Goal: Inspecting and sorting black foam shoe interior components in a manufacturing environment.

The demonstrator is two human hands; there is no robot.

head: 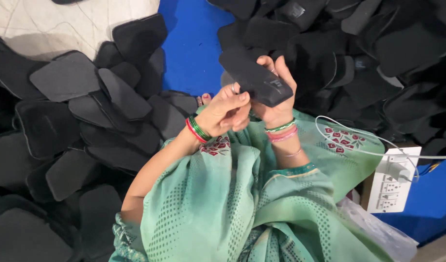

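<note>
Floor: we sit on a blue mat [191, 53], black foam pieces [87, 111] heaped around.
Hands: our right hand [279, 92] grips a black foam piece [256, 77]; left hand [228, 111] pinches its edge.

One view only: a head-worn camera, looking steeply down over the wearer's own lap. It is sitting close to the work; the left hand [226, 112] and right hand [277, 99] are filling the frame's centre, raised toward the lens, with the green garment [242, 204] running off the near edge. The camera is facing forward and down, so the far edge is taking in the blue sheet [194, 48] and heaps of black pieces [67, 77] to left and right. At right, a white socket board [395, 179] is falling inside the frame. No second view is sharing this scene.
</note>
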